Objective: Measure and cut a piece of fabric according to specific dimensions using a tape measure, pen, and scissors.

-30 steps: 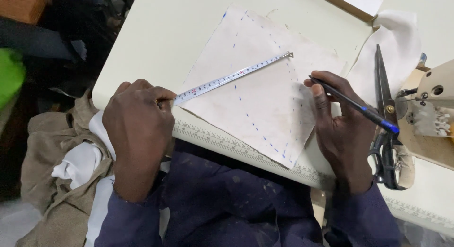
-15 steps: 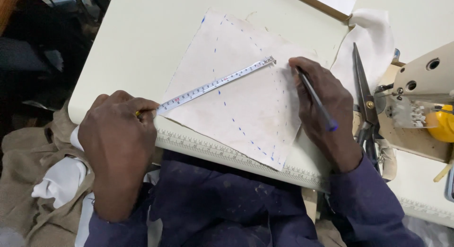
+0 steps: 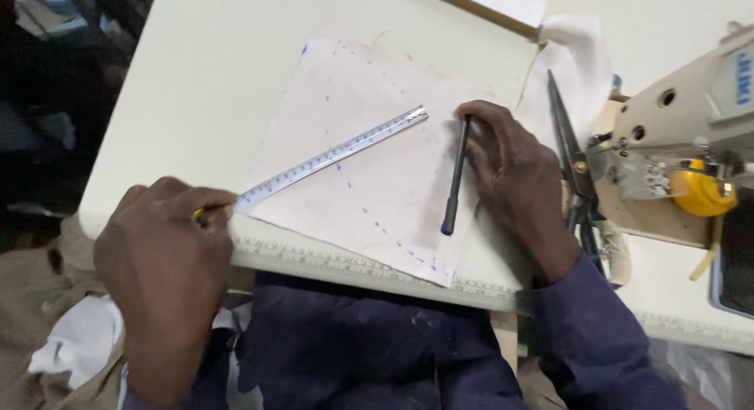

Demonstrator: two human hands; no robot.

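A pale square of fabric marked with blue dashes lies on the cream table. A measuring tape stretches diagonally across it. My left hand grips the tape's near end at the table's front edge. On the cloth's right side rests my right hand, its fingers around a dark pen that lies nearly flat on the cloth, with its far end near the tape's metal tip.
Black scissors lie just right of my right hand on a white cloth. A sewing machine with a yellow part stands at the far right. Beige and white fabric hangs at the lower left. A printed ruler strip runs along the table's front edge.
The pen in my right hand has tipped from pointing down at the cloth to lying flat along it. The left hand still holds the tape's end. The view has shifted.
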